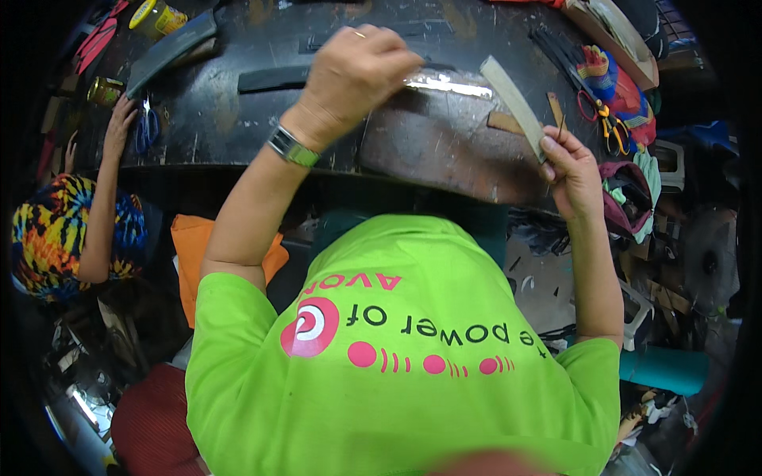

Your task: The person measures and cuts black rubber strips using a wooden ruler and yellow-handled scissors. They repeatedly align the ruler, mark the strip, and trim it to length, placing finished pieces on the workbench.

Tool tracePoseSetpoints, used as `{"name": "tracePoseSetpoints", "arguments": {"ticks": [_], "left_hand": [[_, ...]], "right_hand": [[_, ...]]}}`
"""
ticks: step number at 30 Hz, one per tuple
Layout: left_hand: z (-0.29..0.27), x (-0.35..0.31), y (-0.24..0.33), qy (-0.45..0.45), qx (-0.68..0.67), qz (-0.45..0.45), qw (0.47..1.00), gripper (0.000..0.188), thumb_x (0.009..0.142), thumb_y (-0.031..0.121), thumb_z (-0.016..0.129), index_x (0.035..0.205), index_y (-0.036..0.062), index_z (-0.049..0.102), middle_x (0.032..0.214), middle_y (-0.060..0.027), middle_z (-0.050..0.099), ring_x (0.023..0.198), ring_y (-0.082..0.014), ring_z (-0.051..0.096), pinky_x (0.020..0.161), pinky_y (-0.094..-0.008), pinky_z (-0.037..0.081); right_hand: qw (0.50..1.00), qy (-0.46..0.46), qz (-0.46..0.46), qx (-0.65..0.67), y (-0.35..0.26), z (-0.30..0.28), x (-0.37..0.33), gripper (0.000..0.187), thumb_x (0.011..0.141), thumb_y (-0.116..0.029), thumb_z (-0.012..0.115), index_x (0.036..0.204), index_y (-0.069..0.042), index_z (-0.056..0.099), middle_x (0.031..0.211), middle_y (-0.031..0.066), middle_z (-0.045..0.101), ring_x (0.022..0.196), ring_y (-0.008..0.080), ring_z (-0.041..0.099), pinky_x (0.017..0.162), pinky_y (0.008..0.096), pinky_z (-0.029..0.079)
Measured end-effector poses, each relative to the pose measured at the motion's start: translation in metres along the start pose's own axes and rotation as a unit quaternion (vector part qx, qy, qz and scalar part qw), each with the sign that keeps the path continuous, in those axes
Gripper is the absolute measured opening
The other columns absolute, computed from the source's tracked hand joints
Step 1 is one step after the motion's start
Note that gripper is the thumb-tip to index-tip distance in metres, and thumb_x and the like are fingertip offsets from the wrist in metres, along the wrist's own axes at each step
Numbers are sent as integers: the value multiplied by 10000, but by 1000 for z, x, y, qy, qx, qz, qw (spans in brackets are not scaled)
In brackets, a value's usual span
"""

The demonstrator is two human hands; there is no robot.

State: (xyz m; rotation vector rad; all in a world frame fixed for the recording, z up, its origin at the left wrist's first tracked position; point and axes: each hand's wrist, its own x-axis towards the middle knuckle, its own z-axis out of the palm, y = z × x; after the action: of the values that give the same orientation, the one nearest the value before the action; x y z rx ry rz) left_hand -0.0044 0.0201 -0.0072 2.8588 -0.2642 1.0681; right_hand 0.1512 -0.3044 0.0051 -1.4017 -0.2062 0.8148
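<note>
My right hand pinches the lower end of a flat, slightly curved grey strip between thumb and fingers. The strip tilts up and leftward over a brown board at the table's near edge. My left hand, with a watch on its wrist, is raised above the table left of the strip. Its fingers are curled together, and what they hold, if anything, is hidden. Beneath and beside that hand lies a long black strip. A short tan strip rests on the board behind the grey one.
Orange-handled scissors lie at the table's right, beside colourful woven cloth. At left, another person's hand is near blue-handled scissors and a dark curved panel. A yellow-lidded jar stands at the back left.
</note>
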Motion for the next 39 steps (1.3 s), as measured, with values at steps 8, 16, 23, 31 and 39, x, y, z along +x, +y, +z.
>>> {"name": "tracePoseSetpoints", "arguments": {"ticks": [8, 16, 23, 31, 39], "left_hand": [[11, -20, 95, -46, -154, -94, 982, 244, 827, 174, 796, 1059, 113, 755, 983, -43, 699, 890, -229, 663, 813, -339, 509], [-14, -57, 62, -2, -129, -240, 962, 324, 823, 147, 811, 1140, 135, 744, 992, -23, 742, 960, -228, 682, 823, -370, 486], [-7, -54, 63, 16, -166, -254, 953, 412, 823, 115, 812, 1224, 156, 728, 920, -4, 748, 877, -194, 681, 784, -348, 474], [-2, -53, 58, 16, -146, -218, 965, 255, 825, 114, 803, 1075, 126, 755, 882, -5, 738, 861, -201, 675, 785, -347, 475], [-5, -52, 59, -32, -121, -189, 974, 140, 838, 107, 779, 975, 95, 755, 979, -40, 722, 927, -228, 664, 830, -361, 494]], "right_hand": [[995, -37, -5, -89, 12, 12, 1, 243, 943, -88, 740, 1164, 10, 711, 871, 0, 660, 631, 47, 516, 562, 178, 375], [976, -92, -45, -190, 20, 35, 4, 280, 958, -61, 706, 1225, 23, 708, 835, -34, 610, 654, 26, 483, 587, 184, 382], [927, -102, -176, -316, 32, 57, 11, 270, 970, -54, 690, 1227, 25, 709, 1025, 45, 752, 885, 90, 653, 817, 233, 516], [876, -111, -163, -441, 21, 65, 14, 263, 942, -25, 689, 1197, 32, 722, 1078, 94, 771, 984, 136, 689, 909, 271, 520], [869, -124, -125, -462, 10, 69, 19, 266, 930, -20, 689, 1188, 31, 726, 1040, 101, 769, 943, 141, 685, 894, 274, 525]]}}
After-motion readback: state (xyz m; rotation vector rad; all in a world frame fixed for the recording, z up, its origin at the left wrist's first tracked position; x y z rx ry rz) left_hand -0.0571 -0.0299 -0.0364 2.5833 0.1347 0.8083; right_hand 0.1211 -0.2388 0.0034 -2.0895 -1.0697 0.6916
